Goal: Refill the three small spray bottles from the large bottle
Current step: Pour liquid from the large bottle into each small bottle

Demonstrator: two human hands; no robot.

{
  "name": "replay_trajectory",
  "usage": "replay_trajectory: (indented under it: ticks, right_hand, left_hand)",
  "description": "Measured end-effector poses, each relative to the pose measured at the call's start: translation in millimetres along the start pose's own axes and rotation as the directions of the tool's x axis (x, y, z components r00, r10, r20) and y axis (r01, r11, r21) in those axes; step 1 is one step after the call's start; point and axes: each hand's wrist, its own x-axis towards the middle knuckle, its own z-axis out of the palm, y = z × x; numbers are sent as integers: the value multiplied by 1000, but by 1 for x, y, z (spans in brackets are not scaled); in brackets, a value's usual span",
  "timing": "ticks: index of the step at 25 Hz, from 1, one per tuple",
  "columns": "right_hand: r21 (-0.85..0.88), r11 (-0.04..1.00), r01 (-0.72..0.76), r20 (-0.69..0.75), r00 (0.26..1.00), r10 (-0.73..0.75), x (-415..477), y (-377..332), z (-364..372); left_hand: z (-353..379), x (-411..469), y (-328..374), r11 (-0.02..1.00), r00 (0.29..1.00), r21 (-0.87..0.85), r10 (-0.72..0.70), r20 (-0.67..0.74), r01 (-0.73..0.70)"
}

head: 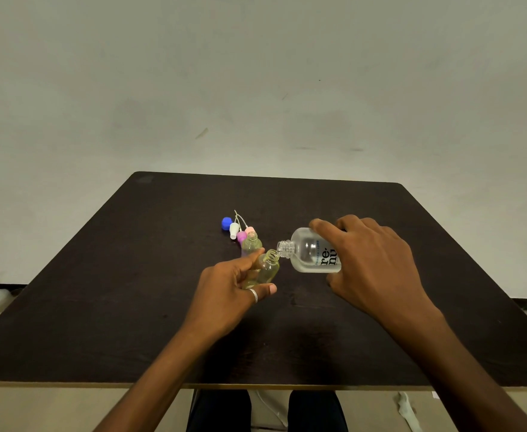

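Note:
My right hand [371,263] grips the large clear bottle [309,252] with black lettering, tipped on its side so its open threaded neck points left. My left hand [234,285] holds a small yellowish bottle [267,269], open at the top and tilted, its mouth right under the large bottle's neck. A second small open bottle [251,243] stands just behind it. Any third small bottle is hidden behind these. The removed spray heads [239,230], white, pink and purple with thin tubes, lie behind the bottles. A blue cap [226,223] sits at their left.
All of this is on a dark square table [131,291] against a pale wall. The table's near edge runs across the bottom of the view, with my knees below it. Cables and bits of clutter lie on the floor at either side.

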Motion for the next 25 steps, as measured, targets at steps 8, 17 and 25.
replay_trajectory:
  ticks: [8,17,25]
  right_hand:
    - [1,1000,-4,-5,1000,4,0,-1,-1]
    - [-12,1000,0,-13,1000,0,-1,0,1]
    - [-19,1000,2,-12,1000,-3,0,0,1]
  left_hand:
    - [0,-1,0,1000,1000,-6,6,0,-6]
    - [0,-1,-1,1000,1000,-10,2,7,-2]
    - [0,-1,0,1000,1000,-7,-9,0,9]
